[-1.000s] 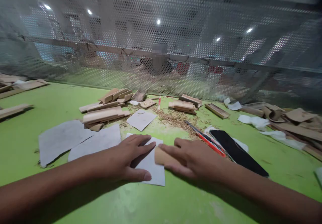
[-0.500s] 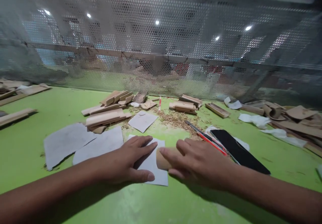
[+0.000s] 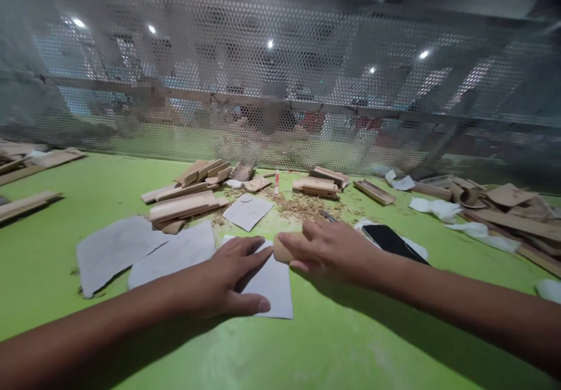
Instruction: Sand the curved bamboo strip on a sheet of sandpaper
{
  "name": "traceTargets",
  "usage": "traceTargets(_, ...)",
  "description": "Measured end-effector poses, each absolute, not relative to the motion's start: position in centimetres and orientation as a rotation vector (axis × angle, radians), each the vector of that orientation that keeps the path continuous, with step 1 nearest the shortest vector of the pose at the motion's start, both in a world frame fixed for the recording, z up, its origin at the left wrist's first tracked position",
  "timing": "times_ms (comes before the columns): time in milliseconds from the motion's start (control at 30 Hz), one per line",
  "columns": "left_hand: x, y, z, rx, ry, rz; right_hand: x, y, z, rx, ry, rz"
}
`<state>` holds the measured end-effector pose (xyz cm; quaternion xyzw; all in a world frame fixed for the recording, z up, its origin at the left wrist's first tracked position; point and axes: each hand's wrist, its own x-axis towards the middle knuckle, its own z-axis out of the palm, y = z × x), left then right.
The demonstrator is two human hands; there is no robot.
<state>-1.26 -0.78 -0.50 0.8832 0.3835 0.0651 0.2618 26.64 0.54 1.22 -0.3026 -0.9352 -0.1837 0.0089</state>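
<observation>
My left hand [image 3: 239, 276] lies spread and flat on a white sheet of paper [image 3: 274, 293], pressing it to the green tabletop. Over the sheet's upper right edge, my right hand [image 3: 326, 247] has its fingers wrapped round a pale tan piece [image 3: 281, 251] that looks like wood or bamboo. Most of that piece is hidden under the fingers. Just beyond the hands lies a smaller white paper square [image 3: 249, 211]. Two larger white sheets [image 3: 118, 249] rest to the left. A black phone [image 3: 392, 241] is partly covered by my right forearm.
Curved pale bamboo-like strips [image 3: 186, 203] are stacked behind the papers, with more strips [image 3: 315, 186] further right. Shavings [image 3: 302, 206] and a red-and-white stick [image 3: 277, 182] lie between them. Scraps [image 3: 495, 203] pile up at the right. A perforated metal screen [image 3: 219, 86] closes off the back.
My right hand has moved forward, away from me, with the tan piece, from the sheet's middle right to its upper right edge. My left hand stays put.
</observation>
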Motion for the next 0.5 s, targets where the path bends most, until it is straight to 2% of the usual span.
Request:
traceTargets(133, -1.2, -0.8, -0.4, 2.396, 1.017, 0.143, 26.3, 0.3, 2.0, -0.828, -3.045, -0.540)
traceTargets(200, -1.1, -0.8, -0.4, 2.414, 1.023, 0.112, 26.0, 0.4, 2.3, -0.908, -3.061, -0.557)
traceTargets(300, -1.1, -0.8, -0.4, 2.420, 1.068, 0.094, 25.7, 0.2, 2.5, -0.999, -3.018, -0.746)
traceTargets(367, -1.1, -0.7, -0.6, 2.420, 1.063, 0.113, 25.7, -0.5, 2.8, -0.909, -3.032, -0.832)
traceTargets(500, -1.1, -0.6, -0.7, 2.420, 1.053, 0.105, 26.3, -2.7, 4.0, -0.681, -3.118, -0.641)
